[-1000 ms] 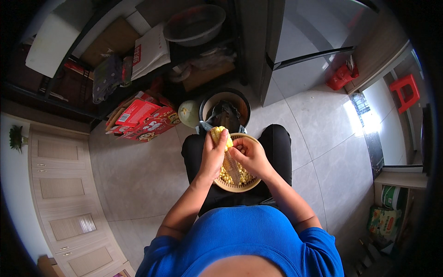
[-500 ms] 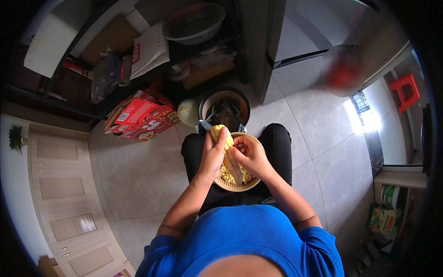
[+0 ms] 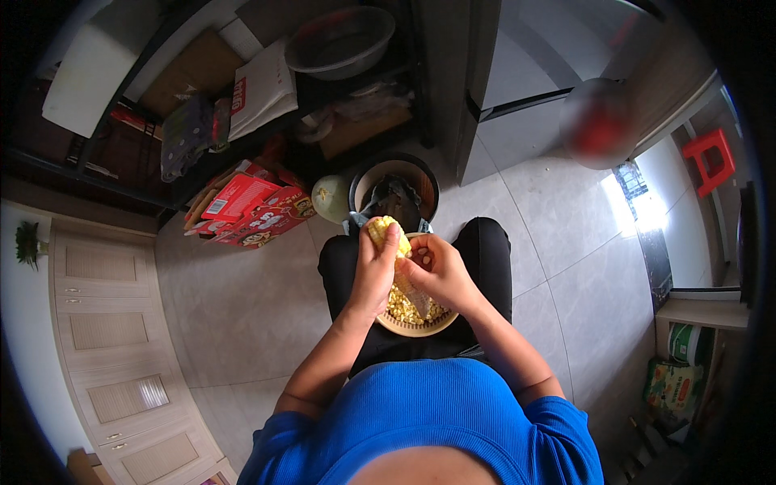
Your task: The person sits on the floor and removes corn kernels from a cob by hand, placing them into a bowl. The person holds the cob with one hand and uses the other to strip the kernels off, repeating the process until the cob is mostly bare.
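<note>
Over the basket (image 3: 418, 331), corn cob (image 3: 383, 231) in left hand's (image 3: 373, 276) grip, right hand's (image 3: 440, 276) unclear

This looks like a home, most likely its kitchen or a storage corner beside it. A tall grey appliance with a split door (image 3: 550, 48), apparently a refrigerator, stands on the grey tiled floor (image 3: 234, 315). Pale wooden cupboards (image 3: 111, 267) with small handles line the left side, and a dark open rack (image 3: 105, 183) carries a clear plastic basin (image 3: 339, 50). A red stool (image 3: 710, 163), a lined bin (image 3: 368, 178) and a pale green melon or gourd (image 3: 329, 198) look domestic too.
</note>
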Demonstrator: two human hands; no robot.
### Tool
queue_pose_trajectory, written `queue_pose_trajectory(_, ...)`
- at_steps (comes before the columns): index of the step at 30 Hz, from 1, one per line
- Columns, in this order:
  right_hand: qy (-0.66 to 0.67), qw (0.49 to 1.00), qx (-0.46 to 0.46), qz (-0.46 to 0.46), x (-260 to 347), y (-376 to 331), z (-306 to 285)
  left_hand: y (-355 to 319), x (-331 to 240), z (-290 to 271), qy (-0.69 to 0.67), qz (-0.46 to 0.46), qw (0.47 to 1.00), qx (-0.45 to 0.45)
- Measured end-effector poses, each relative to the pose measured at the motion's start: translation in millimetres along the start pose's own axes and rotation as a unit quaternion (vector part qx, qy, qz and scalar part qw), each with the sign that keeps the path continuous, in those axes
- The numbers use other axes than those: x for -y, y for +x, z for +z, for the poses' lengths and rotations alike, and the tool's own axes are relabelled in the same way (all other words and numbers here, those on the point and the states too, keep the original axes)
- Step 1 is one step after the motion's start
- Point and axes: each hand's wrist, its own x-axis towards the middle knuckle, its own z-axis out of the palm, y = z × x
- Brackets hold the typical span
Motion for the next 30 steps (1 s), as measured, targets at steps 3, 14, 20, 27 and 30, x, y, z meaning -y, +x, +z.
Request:
queue_pose_trajectory(3, -0.028, 0.999, 0.014, 0.003, 8, 0, -1, 2, 2, -3, 0.009, 0.008, 1.0, 0.005)
queue_pose_trajectory(14, 0.076, 0.997, 0.025, -0.011, -11, 3, -1, 1, -8, -3, -0.021, -0.029, 0.999, 0.009)
queue_pose_trajectory(20, 0.203, 0.97, 0.012, 0.137, 2, 5, -3, 3, -4, -4, -0.052, -0.028, 0.998, 0.001)
queue_pose_trajectory(27, 0.153, 0.983, 0.042, 0.091, -29, 2, -1, 6, 9, -13, 0.006, -0.053, 0.999, -0.003)
queue_pose_trajectory(30, 0.19, 0.975, 0.023, 0.113, -29, 2, 3, 4, 10, -14, 0.01, -0.052, 0.999, 0.003)
